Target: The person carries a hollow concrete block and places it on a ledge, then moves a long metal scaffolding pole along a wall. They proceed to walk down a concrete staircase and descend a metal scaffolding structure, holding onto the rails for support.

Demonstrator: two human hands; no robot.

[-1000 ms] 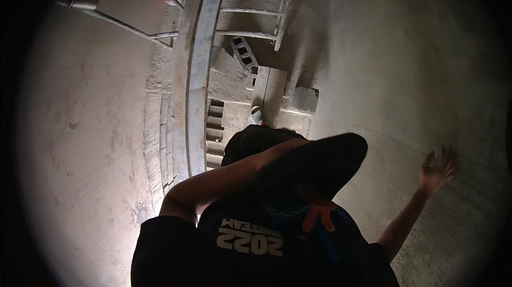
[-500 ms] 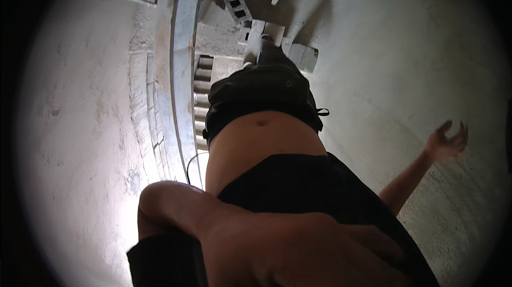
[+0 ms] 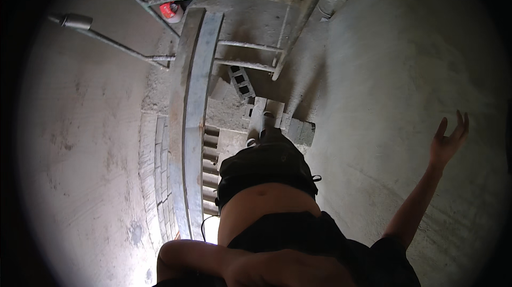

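Nearest to my camera, along the lower edge, the wearer's left hand (image 3: 298, 270) lies across a black shirt (image 3: 309, 229), which sits up above the bare belly; its fingers are dark and partly cut off, so I cannot tell whether they are spread or pressed together, or whether they grip the cloth. Out to the right, I see the right hand (image 3: 449, 142) raised with fingers spread, in front of the grey right wall (image 3: 384, 84); I cannot tell whether it touches. Below the belly come dark trousers (image 3: 264, 167), with a black cord (image 3: 203, 225) just beside on the left. Two long planks (image 3: 200, 87) run side by side away from me, left of the body. Past the feet, a hollow block (image 3: 242, 81) lies slanted on the floor. Beyond it stands a metal frame (image 3: 250, 46), and farther off, near the planks' far ends, a red-and-white container (image 3: 172, 12).
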